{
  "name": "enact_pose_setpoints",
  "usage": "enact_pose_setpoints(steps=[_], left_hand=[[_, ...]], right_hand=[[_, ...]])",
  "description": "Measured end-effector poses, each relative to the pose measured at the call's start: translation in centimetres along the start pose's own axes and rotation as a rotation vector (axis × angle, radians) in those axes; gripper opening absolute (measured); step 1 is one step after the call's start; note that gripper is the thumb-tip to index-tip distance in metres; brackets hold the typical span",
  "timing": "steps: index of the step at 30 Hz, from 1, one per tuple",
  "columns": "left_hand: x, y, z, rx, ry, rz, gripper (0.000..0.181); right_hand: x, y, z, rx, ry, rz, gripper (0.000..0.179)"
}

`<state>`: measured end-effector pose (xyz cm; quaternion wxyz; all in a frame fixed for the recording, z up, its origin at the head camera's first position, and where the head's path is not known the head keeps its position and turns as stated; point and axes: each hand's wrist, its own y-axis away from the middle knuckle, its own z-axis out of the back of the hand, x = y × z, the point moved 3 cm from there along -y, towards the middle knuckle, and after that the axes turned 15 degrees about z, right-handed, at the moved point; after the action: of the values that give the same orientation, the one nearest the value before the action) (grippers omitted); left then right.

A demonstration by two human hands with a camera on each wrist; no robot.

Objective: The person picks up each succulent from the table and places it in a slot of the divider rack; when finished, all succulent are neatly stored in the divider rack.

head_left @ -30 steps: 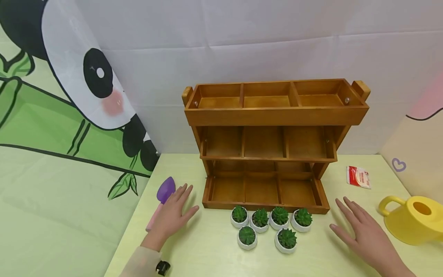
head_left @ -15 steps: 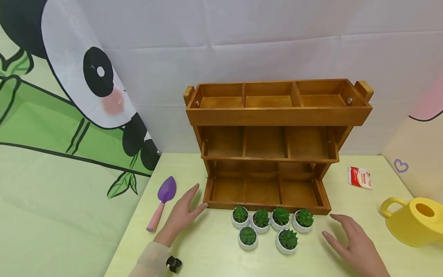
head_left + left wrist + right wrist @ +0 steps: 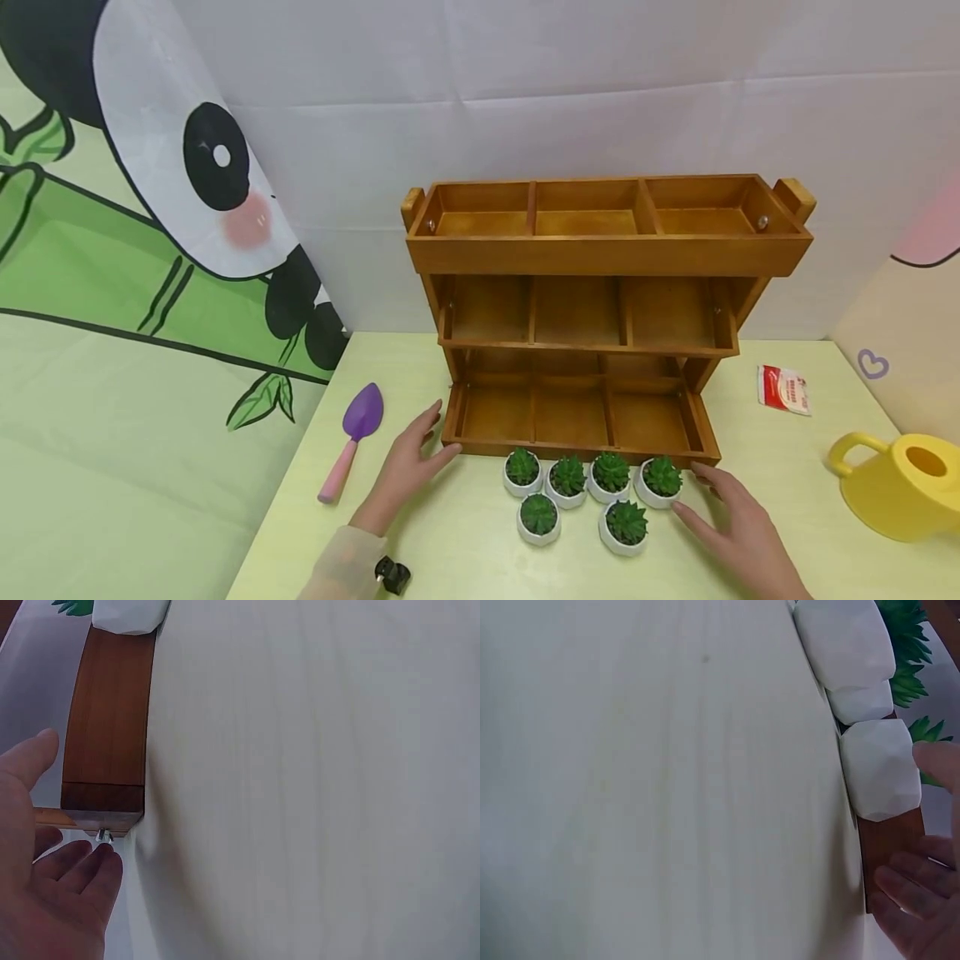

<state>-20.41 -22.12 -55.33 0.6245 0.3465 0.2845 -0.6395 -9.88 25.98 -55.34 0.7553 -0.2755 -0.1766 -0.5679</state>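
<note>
A brown wooden three-tier shelf (image 3: 609,257) with divided trays stands against the back cloth. My left hand (image 3: 407,467) is at its lower left front corner, thumb and fingers spread to either side of it. In the left wrist view the fingertips are right by a metal screw (image 3: 105,836) on the shelf's end. At the lower right front corner is my right hand (image 3: 738,529), its fingers relaxed. Its thumb is right beside a white-potted succulent (image 3: 662,479); the right wrist view shows that white pot (image 3: 881,771) close to the thumb tip. Several similar potted succulents (image 3: 538,517) cluster before the shelf.
On the left lies a trowel (image 3: 363,412) with a purple blade and pink handle. A yellow watering can (image 3: 892,492) stands at the right, with a red and white packet (image 3: 783,389) behind it. A panda-printed cloth (image 3: 187,250) borders the left side.
My left hand has moved right, away from the trowel, to the shelf's left corner. The right hand has moved left to the right corner and the nearest potted succulent.
</note>
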Motion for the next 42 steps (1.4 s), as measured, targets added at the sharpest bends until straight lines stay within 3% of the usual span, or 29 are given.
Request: enact_pose_setpoints(steps=[10, 21, 29, 42], left_hand=[[-0.1, -0.1, -0.9, 0.001, 0.072, 0.005, 0.085], [-0.4, -0.2, -1.5, -0.017, 0.112, -0.016, 0.080], [-0.4, -0.3, -1.7, -0.038, 0.096, -0.029, 0.077], [-0.2, -0.2, -1.9, -0.014, 0.172, 0.006, 0.078]], right_hand=[[0.4, -0.5, -1.0, -0.077, -0.076, 0.006, 0.080], [0.7, -0.9, -1.8, -0.094, -0.175, -0.009, 0.081], [1.0, -1.1, -2.1, -0.125, -0.148, 0.006, 0.078], [0.8, -1.2, -2.6, -0.143, -0.279, -0.087, 0.071]])
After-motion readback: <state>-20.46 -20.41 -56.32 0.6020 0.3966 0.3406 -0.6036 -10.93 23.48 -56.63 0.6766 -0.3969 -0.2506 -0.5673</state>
